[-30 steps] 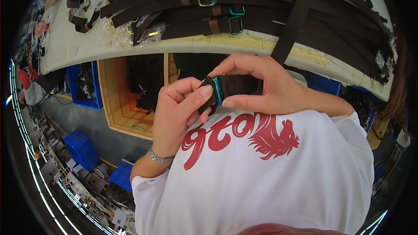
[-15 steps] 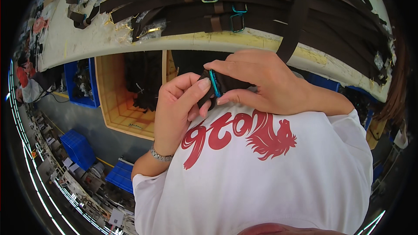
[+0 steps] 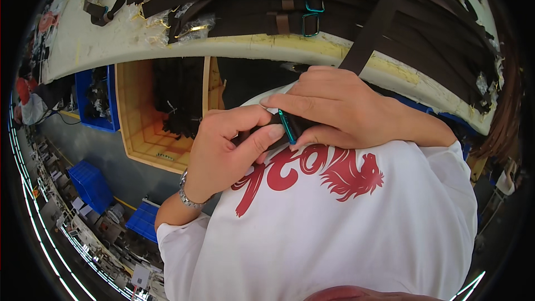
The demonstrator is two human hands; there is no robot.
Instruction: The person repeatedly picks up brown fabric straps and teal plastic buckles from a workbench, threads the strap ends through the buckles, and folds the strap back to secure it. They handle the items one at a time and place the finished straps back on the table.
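In front of my chest, a blue metal buckle (image 3: pixel 287 126) is threaded on a dark brown strap (image 3: pixel 372 39). The strap runs down over the table edge and passes behind my right hand. My left hand (image 3: pixel 225 147), with a metal watch on its wrist, pinches dark strap between thumb and bent fingers just left of the buckle. From the other side my right hand (image 3: pixel 343 108) grips the strap and buckle, its forefinger along the top and its thumb below. The strap inside my fingers is mostly hidden.
Several dark straps with buckles (image 3: pixel 310 24) lie across the pale table (image 3: pixel 134 56), with clear plastic wrapping (image 3: pixel 195 28) on some ends. Below the edge stand a wooden box (image 3: pixel 131 117) of dark pieces and a blue crate (image 3: pixel 114 100). More blue crates (image 3: pixel 92 185) sit at left.
Both hands and the buckle have moved slightly right and closer to my body. My left fingers are bent more tightly around the strap. The view has shifted a little.
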